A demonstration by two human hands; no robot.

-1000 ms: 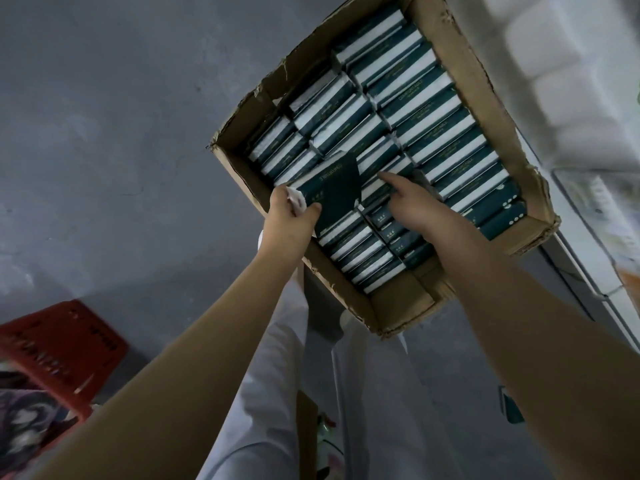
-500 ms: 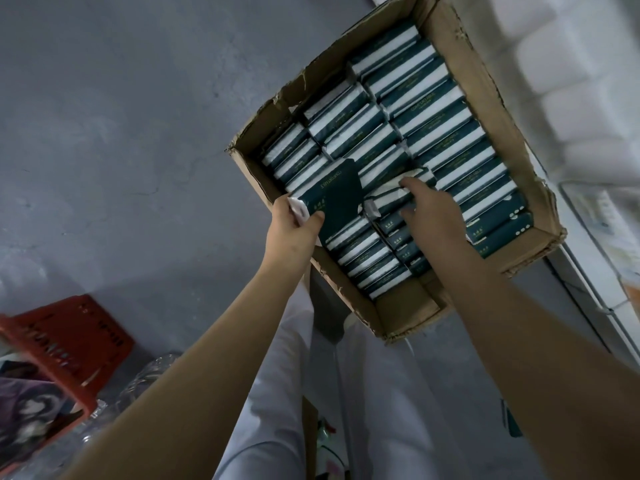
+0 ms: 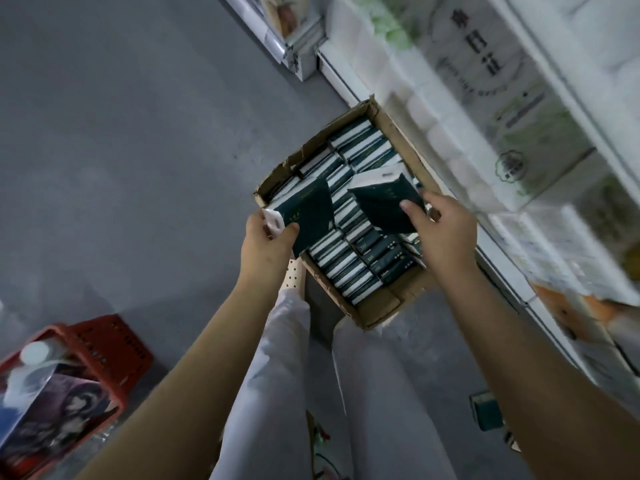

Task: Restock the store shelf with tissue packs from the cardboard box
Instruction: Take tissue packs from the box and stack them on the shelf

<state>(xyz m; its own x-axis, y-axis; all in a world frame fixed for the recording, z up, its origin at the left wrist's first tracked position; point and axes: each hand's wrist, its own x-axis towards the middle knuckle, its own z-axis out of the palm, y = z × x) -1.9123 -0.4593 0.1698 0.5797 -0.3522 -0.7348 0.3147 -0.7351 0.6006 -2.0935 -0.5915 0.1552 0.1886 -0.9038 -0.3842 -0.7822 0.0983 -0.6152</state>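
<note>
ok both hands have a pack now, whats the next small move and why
Probably swing both packs right, toward the shelf. The left hand grips one dark green tissue pack and the right hand another, both lifted above the cardboard box, so neither hand is free to pick more. Which shelf slot fits is too blurred to tell.

I see an open, torn-edged cardboard box [image 3: 401, 308] on the grey floor beside the store shelf [image 3: 540, 174], packed with rows of dark green, white-edged tissue packs [image 3: 349, 271] standing on edge. Two more packs are raised above it, one tilted at left [image 3: 308, 209], one at right [image 3: 384, 199].
</note>
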